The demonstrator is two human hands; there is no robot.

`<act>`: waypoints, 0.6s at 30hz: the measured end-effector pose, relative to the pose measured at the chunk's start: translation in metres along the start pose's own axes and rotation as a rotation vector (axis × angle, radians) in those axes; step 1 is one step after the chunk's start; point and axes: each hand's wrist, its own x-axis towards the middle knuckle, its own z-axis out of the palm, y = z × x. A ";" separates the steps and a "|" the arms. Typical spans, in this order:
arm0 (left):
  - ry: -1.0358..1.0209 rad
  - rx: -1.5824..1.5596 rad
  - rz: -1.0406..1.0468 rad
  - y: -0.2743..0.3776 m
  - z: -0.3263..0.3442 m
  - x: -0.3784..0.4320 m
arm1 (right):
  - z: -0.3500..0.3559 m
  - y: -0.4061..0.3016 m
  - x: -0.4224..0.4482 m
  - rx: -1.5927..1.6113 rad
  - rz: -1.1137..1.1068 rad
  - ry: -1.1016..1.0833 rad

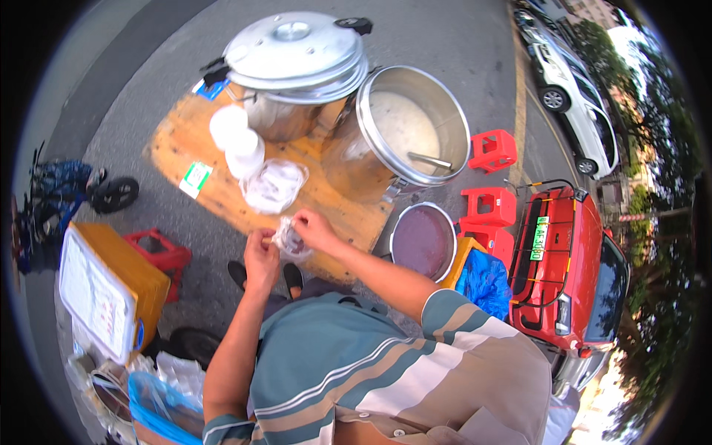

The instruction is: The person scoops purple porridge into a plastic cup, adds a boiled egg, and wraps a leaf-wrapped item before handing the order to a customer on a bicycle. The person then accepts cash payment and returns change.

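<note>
My left hand [262,256] and my right hand [316,229] pinch the top of a small translucent plastic bag [291,245] at the near edge of the wooden table [217,161]. What the bag holds is not clear. Just beyond lies a bundle of clear plastic bags [274,186], beside stacked white cups or tubs [245,153]. A large metal pot [411,128] of pale, thick liquid stands on the right, a metal ladle handle [429,161] inside it. Another big pot, with metal lids [295,50] over it, stands at the far side.
A pot of purplish liquid [423,242] stands right of the table, near a blue plastic bag [484,281] and red stools [488,206]. At left are a yellow box with a white lid [100,295] and another red stool [158,253]. A red vehicle [578,267] is parked at right.
</note>
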 end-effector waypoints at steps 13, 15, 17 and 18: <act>-0.139 -0.046 0.006 0.018 0.005 -0.003 | -0.022 -0.019 -0.021 -0.069 -0.027 -0.076; -0.165 0.021 0.141 0.023 0.012 -0.007 | -0.042 -0.035 -0.030 0.034 0.042 -0.074; -0.208 0.128 0.258 0.032 0.019 -0.012 | -0.052 -0.039 -0.039 0.058 0.027 -0.084; -0.252 0.259 0.356 0.044 0.022 -0.014 | -0.058 -0.042 -0.046 0.019 -0.001 -0.104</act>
